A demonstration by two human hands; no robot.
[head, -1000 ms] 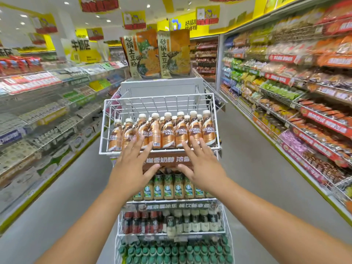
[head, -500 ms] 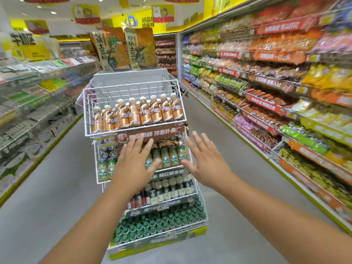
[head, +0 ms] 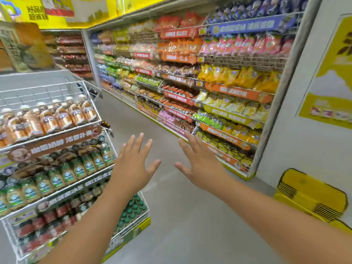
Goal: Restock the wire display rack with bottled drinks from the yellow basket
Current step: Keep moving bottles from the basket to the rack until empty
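Observation:
The white wire display rack stands at the left, its tiers packed with bottles. Brown coffee bottles fill the top basket, green-labelled bottles the tier below, and red and green-capped ones sit lower down. My left hand hovers with fingers spread, just right of the rack, touching nothing. My right hand is also spread and empty, over the grey floor. A stack of yellow baskets sits on the floor at the right, against the white wall.
A long snack shelf runs along the right side of the aisle. A white wall with a yellow poster closes the right edge. Grey aisle floor lies between the rack and the shelf.
My view has swung right, away from the rack. Both hands have left the top basket's front and now hang spread over the floor. The yellow basket stack has come into view.

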